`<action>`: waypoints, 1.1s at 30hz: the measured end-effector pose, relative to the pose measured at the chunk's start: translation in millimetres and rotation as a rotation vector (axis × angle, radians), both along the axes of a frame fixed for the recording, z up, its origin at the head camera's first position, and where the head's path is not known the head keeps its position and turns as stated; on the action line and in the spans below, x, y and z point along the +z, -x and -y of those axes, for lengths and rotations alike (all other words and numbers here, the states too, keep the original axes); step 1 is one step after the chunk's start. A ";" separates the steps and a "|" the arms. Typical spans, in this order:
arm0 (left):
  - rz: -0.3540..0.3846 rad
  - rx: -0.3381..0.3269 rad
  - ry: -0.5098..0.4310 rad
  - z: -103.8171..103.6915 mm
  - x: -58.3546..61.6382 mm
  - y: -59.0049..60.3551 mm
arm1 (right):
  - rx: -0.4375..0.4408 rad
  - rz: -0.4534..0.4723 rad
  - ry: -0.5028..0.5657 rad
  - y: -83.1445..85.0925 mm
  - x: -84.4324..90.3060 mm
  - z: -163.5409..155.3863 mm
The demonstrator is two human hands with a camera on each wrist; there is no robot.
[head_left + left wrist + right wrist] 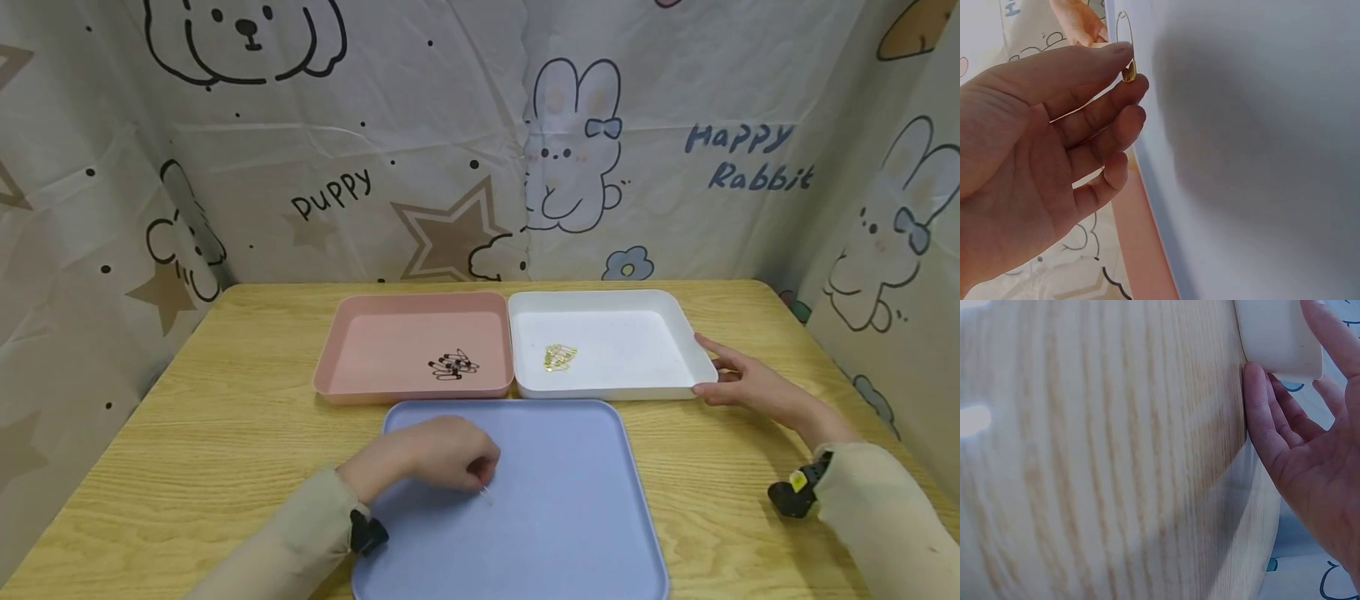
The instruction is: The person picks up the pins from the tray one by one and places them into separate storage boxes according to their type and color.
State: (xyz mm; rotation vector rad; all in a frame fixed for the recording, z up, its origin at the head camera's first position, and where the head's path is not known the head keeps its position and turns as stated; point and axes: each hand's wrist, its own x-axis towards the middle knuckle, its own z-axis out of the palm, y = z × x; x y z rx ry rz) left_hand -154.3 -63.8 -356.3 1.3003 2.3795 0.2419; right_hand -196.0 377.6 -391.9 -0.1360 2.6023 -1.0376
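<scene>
- While the left hand (pixel 442 454) sits over the blue tray (pixel 570 517), its thumb and fingertips pinch a small safety pin (pixel 1126 47): thin wire loop, gold clasp end, held just above the tray.
- Further out, the right hand (pixel 742 382) lies relaxed with straight fingers against the white tray's (pixel 675 333) corner, gripping nothing.
- That tray has a little pile of gold pins (pixel 560 357).
- The pink tray (pixel 360 333) beside it has black pins (pixel 452 365).

Gold safety pin (pixel 1125 44), closed, over blue tray (pixel 570 517)
</scene>
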 end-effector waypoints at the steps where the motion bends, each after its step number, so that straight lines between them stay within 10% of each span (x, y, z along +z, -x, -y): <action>1: -0.002 -0.001 -0.006 -1.4 0.8 1.2 | 0.000 0.000 0.000 0.0 0.0 -0.2; 33: -0.225 0.047 -0.176 -67.4 16.7 42.5 | 0.008 -0.007 0.035 1.6 -0.4 -0.4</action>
